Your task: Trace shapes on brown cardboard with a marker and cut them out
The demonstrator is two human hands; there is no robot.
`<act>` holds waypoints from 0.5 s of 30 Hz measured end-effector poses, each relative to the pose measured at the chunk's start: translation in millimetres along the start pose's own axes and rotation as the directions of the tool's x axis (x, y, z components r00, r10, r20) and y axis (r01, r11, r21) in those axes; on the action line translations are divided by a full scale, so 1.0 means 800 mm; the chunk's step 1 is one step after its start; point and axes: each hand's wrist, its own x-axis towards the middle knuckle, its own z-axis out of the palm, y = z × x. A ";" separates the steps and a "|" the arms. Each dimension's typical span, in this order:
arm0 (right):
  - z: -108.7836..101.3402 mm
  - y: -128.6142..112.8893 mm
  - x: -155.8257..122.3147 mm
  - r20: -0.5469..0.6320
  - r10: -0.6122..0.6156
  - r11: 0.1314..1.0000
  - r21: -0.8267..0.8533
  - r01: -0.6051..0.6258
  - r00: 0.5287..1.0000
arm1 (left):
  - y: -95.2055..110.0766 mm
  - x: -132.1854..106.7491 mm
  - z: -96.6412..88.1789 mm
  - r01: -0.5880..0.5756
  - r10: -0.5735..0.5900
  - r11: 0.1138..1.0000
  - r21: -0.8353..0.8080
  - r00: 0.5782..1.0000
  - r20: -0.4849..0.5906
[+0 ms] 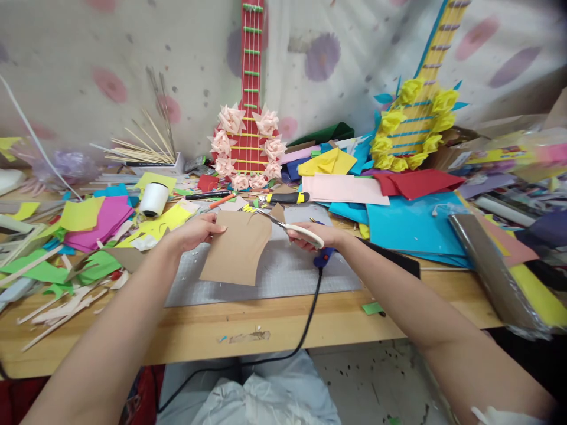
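My left hand (201, 229) pinches the left edge of a sheet of brown cardboard (237, 248), thumb on top. The sheet is held over a grey cutting mat (190, 277). My right hand (312, 235) is wrapped round white-handled scissors (301, 231), whose blades reach left to the top right corner of the sheet. A small brown flap (277, 212) stands up beside the blades; whether it is cut free I cannot tell. Just behind my right hand lies a blue glue gun (325, 257), partly hidden, its black cable running down off the table edge.
A red paper guitar (251, 141) with pink flowers and a yellow one (410, 127) lean at the back. Blue sheets (416, 227) lie right. Paper scraps (97, 265) and a white roll (154, 199) are left. A yellow-black utility knife (287, 198) lies behind the cardboard.
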 end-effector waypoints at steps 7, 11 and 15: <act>-0.003 0.003 0.001 0.033 0.006 1.000 -0.022 -0.005 0.999 | 0.003 0.000 -0.004 0.019 -0.019 0.999 0.029 1.000 -0.012; -0.005 0.002 0.001 0.054 0.001 0.999 -0.036 0.001 0.999 | 0.008 -0.001 -0.006 0.018 -0.018 0.998 0.057 1.000 -0.003; -0.007 0.001 0.000 0.100 -0.006 0.999 -0.032 0.010 0.995 | 0.015 -0.004 -0.006 0.016 -0.017 0.995 0.096 1.000 0.010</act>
